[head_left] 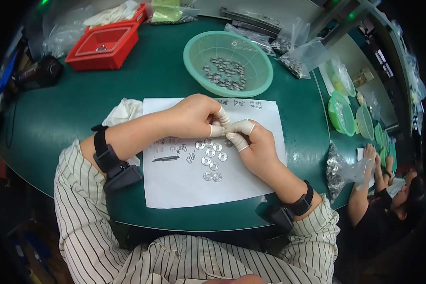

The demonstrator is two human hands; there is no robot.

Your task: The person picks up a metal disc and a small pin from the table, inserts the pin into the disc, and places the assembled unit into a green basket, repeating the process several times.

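My left hand (196, 116) and my right hand (259, 144) meet over a white sheet of paper (175, 187), white finger covers on their thumbs and fingertips. Both are closed in a pinch, tip against tip; what sits between them is too small and covered to make out. Just below the fingertips, several small round metal discs with centre holes (210, 153) lie flat on the sheet, one partly under my right thumb. Beyond the hands stands a light green plastic basin (191, 61) with many similar discs (228, 73) inside.
A crumpled white cloth (123, 111) lies by my left forearm. A red tray (99, 59) stands far left, plastic bags of metal parts (296, 64) far right. Along the right edge are green baskets (340, 113), a bag of parts (335, 173) and another person's arm (362, 189).
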